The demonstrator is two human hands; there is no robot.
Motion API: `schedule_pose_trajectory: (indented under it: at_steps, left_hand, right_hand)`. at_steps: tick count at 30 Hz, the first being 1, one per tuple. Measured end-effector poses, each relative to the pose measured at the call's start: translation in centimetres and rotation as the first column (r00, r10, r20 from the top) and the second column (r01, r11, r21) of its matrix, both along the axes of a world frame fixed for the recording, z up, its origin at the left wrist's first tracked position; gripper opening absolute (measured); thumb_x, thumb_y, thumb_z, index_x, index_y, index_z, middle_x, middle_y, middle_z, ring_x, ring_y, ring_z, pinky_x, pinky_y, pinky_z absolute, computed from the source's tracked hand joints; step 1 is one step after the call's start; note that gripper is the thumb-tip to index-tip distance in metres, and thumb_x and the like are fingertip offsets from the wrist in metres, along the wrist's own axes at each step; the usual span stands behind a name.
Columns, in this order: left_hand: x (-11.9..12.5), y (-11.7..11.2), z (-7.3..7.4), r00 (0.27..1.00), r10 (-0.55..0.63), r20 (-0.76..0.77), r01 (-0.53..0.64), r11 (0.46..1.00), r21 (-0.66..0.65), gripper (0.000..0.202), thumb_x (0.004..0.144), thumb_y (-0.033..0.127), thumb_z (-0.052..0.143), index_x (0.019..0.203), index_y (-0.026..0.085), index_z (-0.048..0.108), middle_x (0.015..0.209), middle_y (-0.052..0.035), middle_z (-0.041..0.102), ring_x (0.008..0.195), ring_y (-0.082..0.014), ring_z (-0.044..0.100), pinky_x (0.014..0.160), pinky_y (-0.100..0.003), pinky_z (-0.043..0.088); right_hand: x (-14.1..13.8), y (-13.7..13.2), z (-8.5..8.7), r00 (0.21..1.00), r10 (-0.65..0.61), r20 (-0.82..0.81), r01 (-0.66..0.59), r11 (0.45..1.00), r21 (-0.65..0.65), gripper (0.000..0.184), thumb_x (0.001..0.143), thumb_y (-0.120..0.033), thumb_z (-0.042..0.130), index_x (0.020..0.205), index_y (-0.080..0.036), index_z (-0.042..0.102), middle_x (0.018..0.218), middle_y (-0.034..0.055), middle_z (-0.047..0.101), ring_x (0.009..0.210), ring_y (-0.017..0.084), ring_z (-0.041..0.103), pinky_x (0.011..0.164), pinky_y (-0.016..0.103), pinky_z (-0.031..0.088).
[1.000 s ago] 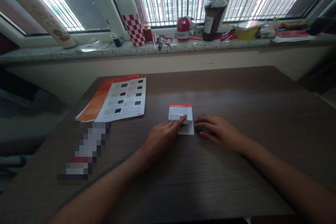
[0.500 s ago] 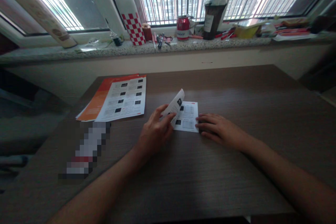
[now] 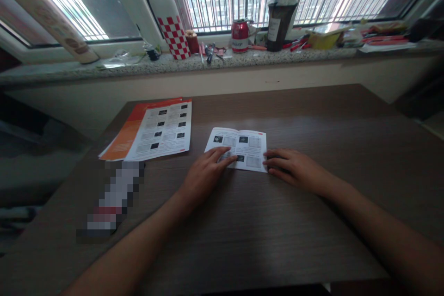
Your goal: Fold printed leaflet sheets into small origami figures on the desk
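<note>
Left hand [image 3: 204, 176] and right hand [image 3: 293, 171], both flat and grasping nothing, press leaflet [image 3: 239, 146] (lying unfolded) onto bench [image 3: 312, 120].

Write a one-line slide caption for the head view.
Left hand flat on an open leaflet, right hand at its edge, on a wooden table.

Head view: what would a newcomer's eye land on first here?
First, the small leaflet lying open in the middle of the brown table, with the left hand flat on its left page and the right hand at its right edge. Next come the orange-and-white flyers to its left. On the window sill behind stand a bottle with red-and-white checks and a red can.
</note>
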State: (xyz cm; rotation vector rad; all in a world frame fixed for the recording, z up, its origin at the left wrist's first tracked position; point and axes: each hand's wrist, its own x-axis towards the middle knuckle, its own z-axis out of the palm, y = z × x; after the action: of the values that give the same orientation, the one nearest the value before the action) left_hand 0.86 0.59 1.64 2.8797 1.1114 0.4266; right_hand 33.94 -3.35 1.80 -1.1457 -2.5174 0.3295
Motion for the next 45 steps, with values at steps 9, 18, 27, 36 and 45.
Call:
schedule_pose_trajectory:
  at_steps: [9, 18, 27, 36, 45]
  left_hand:
    - [0.3, -0.5, 0.1, 0.999, -0.034, -0.001, 0.034, 0.998, -0.055, 0.041, 0.103, 0.015, 0.060, 0.142, 0.025, 0.064, 0.151, -0.0127, 0.060, 0.134, -0.0325, 0.060, 0.107, -0.055, 0.056]
    - [0.3, -0.3, -0.3, 0.996, -0.091, 0.014, 0.092, 0.991, -0.100, 0.036, 0.106, 0.026, 0.054, 0.140, 0.019, 0.064, 0.162, -0.0107, 0.050, 0.151, -0.0295, 0.045, 0.128, -0.055, 0.034]
    - [0.5, -0.6, 0.0, 0.994, 0.102, -0.040, -0.104, 0.993, -0.051, 0.042, 0.112, 0.038, 0.045, 0.147, 0.019, 0.058, 0.152, -0.0120, 0.058, 0.137, -0.0313, 0.056, 0.115, -0.053, 0.046]
    - [0.6, -0.6, -0.1, 0.996, 0.077, -0.054, -0.082, 0.993, -0.085, 0.047, 0.113, 0.045, 0.043, 0.152, 0.021, 0.055, 0.159, -0.0129, 0.052, 0.147, -0.0301, 0.048, 0.126, -0.055, 0.032]
    - [0.3, -0.1, -0.7, 0.998, 0.043, -0.042, -0.048, 0.991, -0.124, 0.048, 0.112, 0.047, 0.043, 0.150, 0.021, 0.057, 0.166, -0.0104, 0.044, 0.157, -0.0291, 0.036, 0.130, -0.057, 0.024]
  right_hand:
    - [-0.2, 0.0, 0.2, 0.999, -0.004, -0.049, 0.004, 1.000, 0.012, 0.030, 0.106, -0.032, 0.056, 0.130, -0.023, 0.073, 0.137, 0.0137, 0.069, 0.125, 0.030, 0.067, 0.103, 0.051, 0.058]
    - [0.0, 0.3, -1.1, 0.999, -0.031, -0.007, 0.032, 0.999, 0.030, 0.043, 0.108, -0.035, 0.054, 0.150, -0.026, 0.059, 0.154, 0.0102, 0.060, 0.146, 0.032, 0.053, 0.123, 0.062, 0.041]
    - [-1.7, -1.1, 0.3, 0.989, 0.138, -0.058, -0.141, 0.989, -0.042, 0.038, 0.108, -0.034, 0.054, 0.144, -0.024, 0.064, 0.143, 0.0089, 0.070, 0.138, 0.026, 0.061, 0.123, 0.054, 0.043]
    - [-3.0, -1.6, 0.5, 0.971, 0.204, -0.126, -0.217, 0.971, -0.103, 0.038, 0.110, -0.031, 0.052, 0.145, -0.022, 0.064, 0.146, 0.0108, 0.067, 0.139, 0.024, 0.060, 0.123, 0.050, 0.043]
    - [-1.1, -0.3, -0.7, 0.998, 0.000, -0.057, 0.002, 0.999, 0.034, 0.040, 0.108, -0.030, 0.055, 0.146, -0.024, 0.062, 0.158, 0.0140, 0.056, 0.147, 0.032, 0.052, 0.121, 0.060, 0.044]
